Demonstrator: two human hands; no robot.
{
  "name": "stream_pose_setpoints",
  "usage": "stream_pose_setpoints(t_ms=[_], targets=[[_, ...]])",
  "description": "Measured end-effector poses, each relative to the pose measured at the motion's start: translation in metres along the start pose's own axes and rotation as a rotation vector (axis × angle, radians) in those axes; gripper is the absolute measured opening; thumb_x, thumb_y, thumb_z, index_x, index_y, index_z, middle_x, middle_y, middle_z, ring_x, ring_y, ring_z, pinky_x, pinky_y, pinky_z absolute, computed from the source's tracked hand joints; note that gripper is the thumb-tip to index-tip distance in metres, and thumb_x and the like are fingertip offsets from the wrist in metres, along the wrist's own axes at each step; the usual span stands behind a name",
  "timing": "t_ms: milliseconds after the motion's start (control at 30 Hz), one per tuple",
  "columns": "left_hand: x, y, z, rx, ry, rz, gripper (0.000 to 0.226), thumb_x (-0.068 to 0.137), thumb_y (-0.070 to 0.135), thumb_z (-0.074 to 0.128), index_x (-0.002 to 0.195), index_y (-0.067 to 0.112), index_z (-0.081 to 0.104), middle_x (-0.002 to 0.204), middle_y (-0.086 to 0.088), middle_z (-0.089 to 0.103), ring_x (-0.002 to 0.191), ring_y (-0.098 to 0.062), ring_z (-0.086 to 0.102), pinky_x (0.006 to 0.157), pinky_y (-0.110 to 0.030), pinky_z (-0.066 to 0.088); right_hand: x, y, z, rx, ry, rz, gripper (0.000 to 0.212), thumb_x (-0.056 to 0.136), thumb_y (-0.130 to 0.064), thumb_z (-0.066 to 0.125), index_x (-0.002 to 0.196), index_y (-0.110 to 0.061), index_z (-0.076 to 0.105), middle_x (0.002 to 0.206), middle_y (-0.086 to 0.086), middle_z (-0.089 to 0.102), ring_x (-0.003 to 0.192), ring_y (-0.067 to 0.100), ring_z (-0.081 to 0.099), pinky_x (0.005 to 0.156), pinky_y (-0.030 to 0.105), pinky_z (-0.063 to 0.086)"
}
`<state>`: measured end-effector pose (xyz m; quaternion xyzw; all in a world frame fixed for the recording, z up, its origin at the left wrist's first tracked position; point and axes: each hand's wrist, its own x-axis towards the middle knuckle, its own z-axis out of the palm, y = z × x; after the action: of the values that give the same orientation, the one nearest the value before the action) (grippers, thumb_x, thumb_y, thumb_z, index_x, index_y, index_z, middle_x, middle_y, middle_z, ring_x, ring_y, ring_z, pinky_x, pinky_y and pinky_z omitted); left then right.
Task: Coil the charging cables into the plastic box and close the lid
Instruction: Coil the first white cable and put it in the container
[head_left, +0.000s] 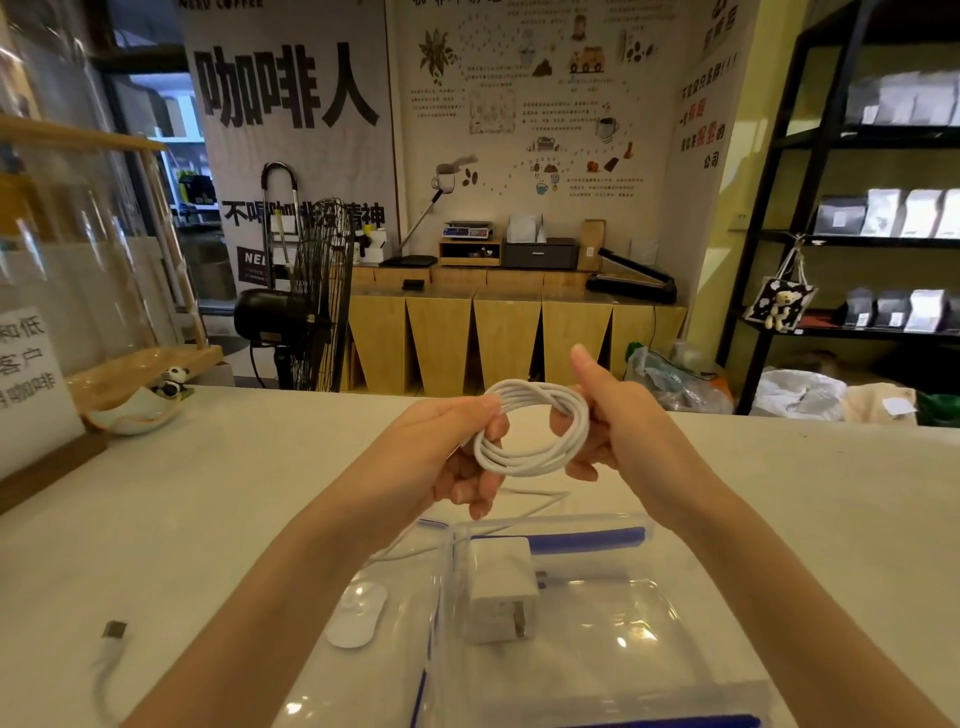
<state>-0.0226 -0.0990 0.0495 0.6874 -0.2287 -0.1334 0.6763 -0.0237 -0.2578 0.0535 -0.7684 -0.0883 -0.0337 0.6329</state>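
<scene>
A white charging cable (524, 460) is wound into a round coil and held up above the table. My left hand (457, 457) pinches the coil's left side and my right hand (618, 421) grips its right side, thumb up. Below them lies the clear plastic box (649, 618) with blue clips, open, and a white plug adapter (501, 587) stands inside it. The box's clear lid (395, 670) lies to its left. A loose tail of cable (530, 506) trails from the coil down toward the box. A second white cable with a USB plug (113, 635) lies at the lower left.
A white oval puck (358, 613) rests on the lid. At the far left of the white table (218, 493) stand a panda figurine in a dish (150, 402) and a sign board (31, 379). A black fan (311, 296) and wooden counters stand beyond.
</scene>
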Motion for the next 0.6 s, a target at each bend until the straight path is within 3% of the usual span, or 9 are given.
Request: stream_pose_setpoints(t_ms=[167, 300, 433, 600], targets=[[0.0, -0.003, -0.002, 0.089, -0.034, 0.001, 0.039, 0.092, 0.029, 0.035, 0.061, 0.015, 0.053, 0.044, 0.001, 0.053, 0.038, -0.01, 0.042, 0.045, -0.021, 0.045, 0.0, -0.001, -0.005, -0.074, -0.015, 0.033, 0.059, 0.088, -0.045, 0.041, 0.034, -0.021, 0.046, 0.033, -0.009, 0.033, 0.033, 0.008, 0.027, 0.043, 0.02, 0.028], [-0.002, 0.001, -0.013, 0.287, -0.143, -0.021, 0.034, 0.084, 0.036, 0.042, 0.058, 0.018, 0.053, 0.045, 0.004, 0.053, 0.041, -0.01, 0.046, 0.045, -0.017, 0.043, -0.01, 0.002, -0.01, -0.311, -0.087, -0.015, 0.057, 0.08, -0.051, 0.046, 0.031, -0.021, 0.049, 0.03, -0.01, 0.037, 0.029, 0.003, 0.031, 0.042, 0.015, 0.031], [-0.003, 0.003, -0.018, 0.421, -0.285, -0.081, 0.034, 0.083, 0.041, 0.046, 0.059, 0.021, 0.056, 0.052, 0.001, 0.055, 0.045, -0.011, 0.05, 0.048, -0.017, 0.045, -0.028, 0.009, -0.011, -0.515, -0.095, -0.118, 0.065, 0.06, -0.068, 0.041, 0.041, -0.007, 0.053, 0.033, -0.007, 0.034, 0.034, 0.007, 0.032, 0.044, 0.013, 0.032], [-0.002, 0.0, -0.012, 0.482, -0.277, -0.104, 0.029, 0.077, 0.042, 0.047, 0.067, 0.017, 0.056, 0.061, 0.003, 0.061, 0.057, -0.011, 0.06, 0.056, -0.018, 0.051, -0.037, 0.014, -0.021, -0.608, -0.109, -0.152, 0.057, 0.063, -0.068, 0.033, 0.041, -0.019, 0.054, 0.036, -0.005, 0.042, 0.036, 0.004, 0.038, 0.048, 0.014, 0.034]])
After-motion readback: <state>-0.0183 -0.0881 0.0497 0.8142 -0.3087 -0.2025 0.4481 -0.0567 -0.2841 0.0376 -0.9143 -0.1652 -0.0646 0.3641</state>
